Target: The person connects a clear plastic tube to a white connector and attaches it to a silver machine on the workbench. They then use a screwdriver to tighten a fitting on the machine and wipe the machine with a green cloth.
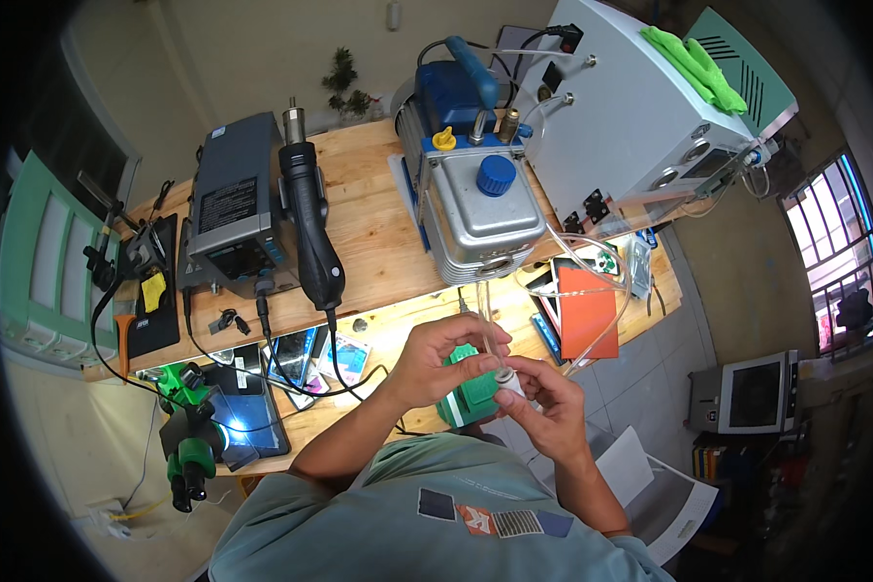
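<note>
In front of my body, my left hand (450, 361) pinches a clear flexible tube (486, 308) between thumb and fingers. Close by on the right, my right hand (551, 407) is closed around a small white cylindrical fitting (508, 381) with a ringed top. The tube's lower end is near the top of this fitting; whether they are joined I cannot tell. Beyond both hands stands a silver and blue vacuum pump (485, 204) with a blue cap. A green object (470, 396) lies below the hands, partly covered by them.
To the left are a hot air gun (310, 228), its grey station (238, 209) and a green microscope (194, 436) with a lit lamp. A large white machine (616, 107) stands at the far right. Loose clear tubing loops over an orange-red sheet (589, 310). Cables hang across the bench edge.
</note>
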`<state>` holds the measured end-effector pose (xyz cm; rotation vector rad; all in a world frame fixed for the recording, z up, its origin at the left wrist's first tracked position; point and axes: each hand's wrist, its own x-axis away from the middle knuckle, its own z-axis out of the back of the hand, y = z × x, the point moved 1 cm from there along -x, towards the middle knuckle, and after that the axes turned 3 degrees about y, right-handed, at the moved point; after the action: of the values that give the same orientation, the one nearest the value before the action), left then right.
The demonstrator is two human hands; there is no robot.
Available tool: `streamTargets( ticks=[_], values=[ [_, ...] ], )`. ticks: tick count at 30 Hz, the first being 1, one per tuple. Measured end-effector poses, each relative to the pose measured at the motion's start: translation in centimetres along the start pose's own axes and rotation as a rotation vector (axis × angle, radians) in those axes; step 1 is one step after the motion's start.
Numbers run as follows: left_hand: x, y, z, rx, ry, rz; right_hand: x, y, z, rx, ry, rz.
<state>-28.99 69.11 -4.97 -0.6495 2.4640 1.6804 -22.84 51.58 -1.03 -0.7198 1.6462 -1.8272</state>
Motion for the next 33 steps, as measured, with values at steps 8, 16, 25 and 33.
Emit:
streamTargets(
  ticks=[8,16,25,33],
  values=[
    [-0.3,0.3,2.6,0.136,0.192,-0.020,-1.4,-1.5,1.5,0.156,-0.034,0.123],
    [-0.5,-0.4,5.2,0.126,0.289,-0.058,-3.7,-3.2,3.9,0.139,0.097,0.208],
    [-0.8,-1.7,7.5,0.082,0.403,-0.033,-10.1,-6.1,5.3,0.057,0.191,0.325],
    [-1.1,-2.8,8.6,0.101,0.507,0.013,-14.9,-7.6,5.7,0.176,0.188,0.436]
  ],
)
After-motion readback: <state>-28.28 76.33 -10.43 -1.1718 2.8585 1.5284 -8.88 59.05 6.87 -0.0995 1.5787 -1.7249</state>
